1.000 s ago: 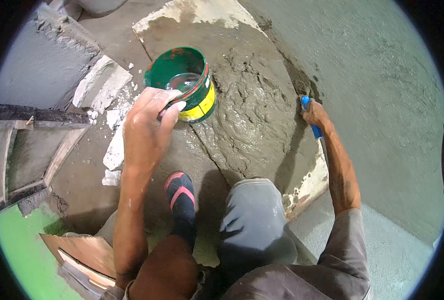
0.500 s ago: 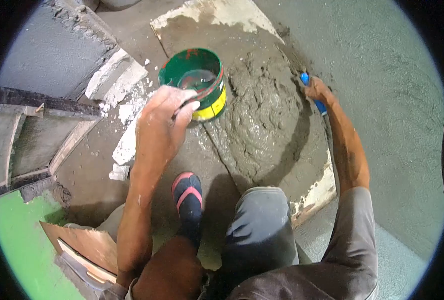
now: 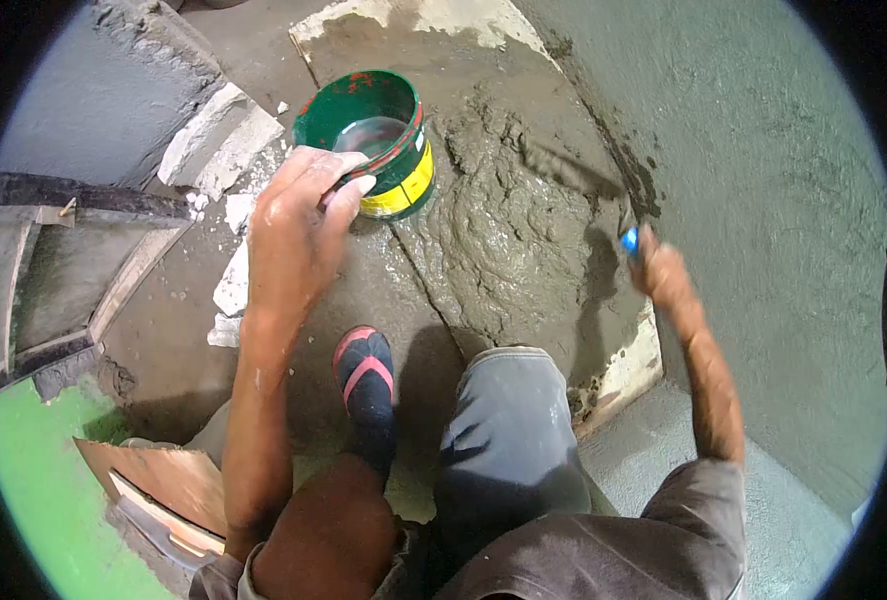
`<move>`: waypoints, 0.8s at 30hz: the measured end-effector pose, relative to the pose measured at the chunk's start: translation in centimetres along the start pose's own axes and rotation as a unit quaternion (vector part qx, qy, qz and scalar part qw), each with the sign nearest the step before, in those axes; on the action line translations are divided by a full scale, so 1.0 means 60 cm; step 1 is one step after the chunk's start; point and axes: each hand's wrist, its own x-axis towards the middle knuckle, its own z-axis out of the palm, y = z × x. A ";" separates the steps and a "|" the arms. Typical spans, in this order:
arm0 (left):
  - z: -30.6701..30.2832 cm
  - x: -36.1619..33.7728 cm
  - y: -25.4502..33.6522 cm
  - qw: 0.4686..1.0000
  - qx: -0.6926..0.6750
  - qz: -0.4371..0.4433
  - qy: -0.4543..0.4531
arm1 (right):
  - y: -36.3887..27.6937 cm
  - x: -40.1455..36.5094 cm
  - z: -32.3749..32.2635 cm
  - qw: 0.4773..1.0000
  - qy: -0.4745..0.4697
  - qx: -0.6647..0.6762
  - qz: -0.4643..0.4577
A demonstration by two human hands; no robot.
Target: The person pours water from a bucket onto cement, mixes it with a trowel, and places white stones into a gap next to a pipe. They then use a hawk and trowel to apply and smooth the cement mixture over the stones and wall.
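Note:
My left hand (image 3: pixel 304 200) is closed on the near rim of a green bucket (image 3: pixel 404 188) with a yellow label. Some cloudy water (image 3: pixel 372 132) sits low inside it. At the right, my right hand (image 3: pixel 667 275) grips the blue handle of a trowel (image 3: pixel 576 170). Its mortar-coated blade points left across the top of a wet grey mortar heap (image 3: pixel 509 235). The heap is spread over a pale board (image 3: pixel 629 365), whose edges show at top and bottom right. My right hand is slightly blurred.
A grey plastered surface (image 3: pixel 764 200) rises along the right. White broken chunks (image 3: pixel 234 280) lie left of the bucket. Further left are a framed panel (image 3: pixel 94 270) and a brown board with a handled float (image 3: pixel 159 515). My sandalled foot (image 3: pixel 366 370) stands below the bucket.
My right hand has moved down and slightly right, and the trowel blade now shows above the mortar. The bucket and left hand appear slightly further up and left in view.

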 end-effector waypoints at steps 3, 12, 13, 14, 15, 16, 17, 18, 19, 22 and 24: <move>-0.002 -0.001 -0.008 1.000 0.007 0.021 0.012 | -0.025 -0.066 0.042 0.994 -0.099 -0.041 -0.026; -0.017 0.006 -0.029 0.999 0.017 0.024 0.025 | 0.055 0.132 -0.091 0.992 0.089 0.087 0.029; -0.015 0.003 -0.029 0.999 0.014 0.020 0.029 | 0.057 0.201 -0.077 0.991 0.114 0.047 0.051; -0.016 0.003 -0.036 0.999 0.018 0.026 0.032 | 0.040 0.256 -0.084 0.991 0.117 0.036 0.059; -0.018 0.001 -0.039 0.999 0.021 0.020 0.035 | 0.037 0.320 -0.077 0.993 0.086 0.028 0.075; -0.019 0.001 -0.041 0.999 0.025 0.012 0.040 | 0.031 0.379 -0.070 0.994 0.056 0.020 0.089; -0.018 -0.001 -0.042 0.999 0.028 0.002 0.046 | 0.020 0.413 -0.071 0.994 0.062 0.012 0.090; -0.017 -0.005 -0.044 0.999 0.010 -0.015 0.045 | 0.008 0.440 -0.069 0.994 0.066 0.003 0.090; -0.018 -0.009 -0.046 0.998 -0.004 -0.034 0.049 | -0.010 0.471 -0.069 0.994 0.073 -0.006 0.085; -0.018 -0.013 -0.061 0.997 -0.007 -0.051 0.064 | -0.029 0.538 -0.068 0.994 0.052 0.014 0.091; -0.022 -0.018 -0.080 0.996 -0.005 -0.051 0.077 | -0.046 0.564 -0.059 0.992 0.065 -0.050 0.101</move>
